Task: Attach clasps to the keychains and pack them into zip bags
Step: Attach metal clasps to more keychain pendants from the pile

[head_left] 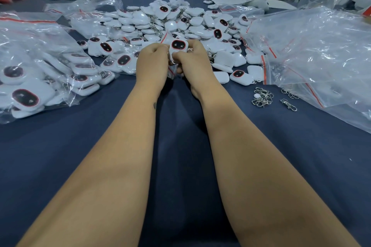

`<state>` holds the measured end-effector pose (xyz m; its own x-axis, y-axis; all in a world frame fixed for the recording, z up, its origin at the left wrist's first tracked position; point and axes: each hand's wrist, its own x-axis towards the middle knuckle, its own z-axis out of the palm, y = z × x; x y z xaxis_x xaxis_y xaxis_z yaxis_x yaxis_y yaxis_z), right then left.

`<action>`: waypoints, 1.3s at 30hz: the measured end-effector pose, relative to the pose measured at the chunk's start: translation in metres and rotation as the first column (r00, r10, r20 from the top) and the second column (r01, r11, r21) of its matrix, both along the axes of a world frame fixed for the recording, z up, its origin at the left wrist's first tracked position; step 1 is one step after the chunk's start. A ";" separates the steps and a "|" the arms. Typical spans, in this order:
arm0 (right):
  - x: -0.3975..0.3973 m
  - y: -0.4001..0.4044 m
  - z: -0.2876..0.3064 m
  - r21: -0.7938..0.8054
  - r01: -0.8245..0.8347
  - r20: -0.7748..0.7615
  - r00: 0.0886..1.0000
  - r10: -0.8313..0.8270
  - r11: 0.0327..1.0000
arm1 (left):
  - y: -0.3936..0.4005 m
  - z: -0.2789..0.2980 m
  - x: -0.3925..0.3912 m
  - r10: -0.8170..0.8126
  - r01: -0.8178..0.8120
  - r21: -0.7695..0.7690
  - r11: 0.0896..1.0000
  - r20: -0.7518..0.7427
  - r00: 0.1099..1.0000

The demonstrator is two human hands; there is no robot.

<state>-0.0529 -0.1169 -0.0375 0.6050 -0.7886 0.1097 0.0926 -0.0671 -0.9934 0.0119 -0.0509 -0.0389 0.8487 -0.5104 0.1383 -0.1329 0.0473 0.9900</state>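
My fingers [160, 48] on both sides are curled and pinching: the left hand [153, 60] grips the edge of a small zip bag [166, 37], and the right hand [195, 56] holds one white keychain [178, 45], its dark red-rimmed face turned toward me, right at the bag's mouth. Both are held just above the blue surface [180, 126], in front of the loose heap of keychains [176, 20]. I can't tell whether this one's clasp is already on; the hands hide the chain end.

I judge the step to be bagging. To do it well I'd keep the left pinch on one lip only so the mouth stays open, feed the keychain in chain-first so the metal doesn't snag the seal, then run thumb and finger along the red strip to close it.

Further out, spare clasps [263, 97] lie in a small cluster to the right, near a pile of empty zip bags [313, 50]. On the left, a large clear bag [40, 66] holds packed keychains, where I'd expect the finished one to go.
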 end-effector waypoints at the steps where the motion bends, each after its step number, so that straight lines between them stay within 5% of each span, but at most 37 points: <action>1: 0.000 0.000 0.000 0.003 -0.006 0.001 1.000 0.006 1.000 | 0.000 0.000 0.000 0.009 -0.009 0.003 1.000 -0.011 1.000; 39: -0.001 -0.002 0.000 -0.005 -0.063 0.074 0.995 0.063 0.998 | -0.001 -0.002 0.003 -0.065 0.065 0.003 0.998 -0.008 0.998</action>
<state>-0.0539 -0.1191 -0.0376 0.6437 -0.7487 0.1582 0.1702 -0.0614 -0.9835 0.0145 -0.0524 -0.0407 0.8151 -0.5646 0.1297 -0.1213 0.0525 0.9912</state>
